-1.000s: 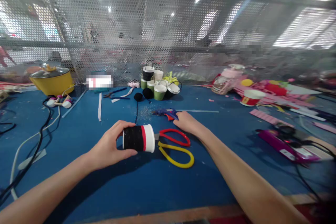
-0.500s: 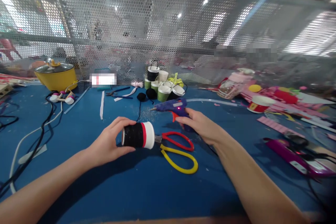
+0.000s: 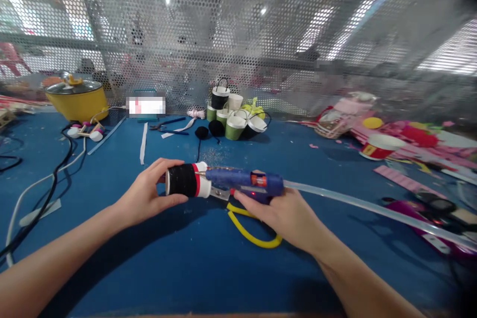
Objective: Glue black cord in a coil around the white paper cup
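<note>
My left hand (image 3: 151, 191) grips a small paper cup (image 3: 182, 180) lying on its side, wound with black cord and a red band next to its white rim end. In my right hand (image 3: 283, 208) is a blue hot glue gun (image 3: 244, 180), its red light on and a long clear glue stick (image 3: 354, 203) running out of its back. The gun's nozzle points left and meets the cup near the red band; whether it touches I cannot tell. Scissors (image 3: 257, 238) with a yellow handle loop lie behind and below the gun, partly hidden.
Small green, black and white buckets (image 3: 234, 126) stand at the back, beside black yarn balls (image 3: 201, 132). Pliers (image 3: 171, 121) and a white strip (image 3: 143, 144) lie left of them. A yellow pot (image 3: 78, 102) and cables are far left; a red-and-white cup (image 3: 380, 147) and purple device (image 3: 425, 228) are right.
My right hand has brought the glue gun down and toward me, turning it level, with its nozzle now at the cup. My left hand with the cup has shifted slightly left and up.
</note>
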`<state>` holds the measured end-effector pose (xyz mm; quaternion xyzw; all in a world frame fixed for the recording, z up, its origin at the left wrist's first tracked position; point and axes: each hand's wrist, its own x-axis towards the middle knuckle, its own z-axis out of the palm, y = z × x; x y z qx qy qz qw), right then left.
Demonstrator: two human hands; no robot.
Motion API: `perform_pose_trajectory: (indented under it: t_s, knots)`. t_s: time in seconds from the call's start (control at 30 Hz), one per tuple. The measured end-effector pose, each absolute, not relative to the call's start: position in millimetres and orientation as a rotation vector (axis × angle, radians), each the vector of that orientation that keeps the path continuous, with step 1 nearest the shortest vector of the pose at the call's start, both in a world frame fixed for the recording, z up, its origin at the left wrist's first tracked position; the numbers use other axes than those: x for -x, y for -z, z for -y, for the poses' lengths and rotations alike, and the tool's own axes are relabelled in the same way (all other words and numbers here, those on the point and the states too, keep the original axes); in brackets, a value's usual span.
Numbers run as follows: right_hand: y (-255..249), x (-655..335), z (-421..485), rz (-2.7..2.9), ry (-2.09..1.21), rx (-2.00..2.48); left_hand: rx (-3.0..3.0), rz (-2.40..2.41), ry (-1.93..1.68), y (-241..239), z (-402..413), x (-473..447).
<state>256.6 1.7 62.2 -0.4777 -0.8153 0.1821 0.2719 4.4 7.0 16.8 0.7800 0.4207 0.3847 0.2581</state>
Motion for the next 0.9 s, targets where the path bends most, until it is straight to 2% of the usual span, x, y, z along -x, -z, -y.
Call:
perform_pose_trajectory:
  t_s: [0.1,0.3,0.6,0.9]
  knots:
    - [-65.3,-254.8,0.0,2.273,-0.346,1.208,-2.116,-1.157,-1.025,-14.9,-8.0,-3.2]
    - [-69.9,-254.1,3.6,2.316,-0.302,1.123,-2.185,-1.202,-1.006,-11.9,-10.5,-1.9]
    - [-68.0,-255.3,3.0,2.284,-0.404,1.184,-2.287,-1.161,-1.011,-16.3,-6.6,-4.0]
    - [-66.4,-256.8,4.9,2.280,-0.427,1.224,-2.109,-1.153,-1.021,-13.8,-8.1,-3.9]
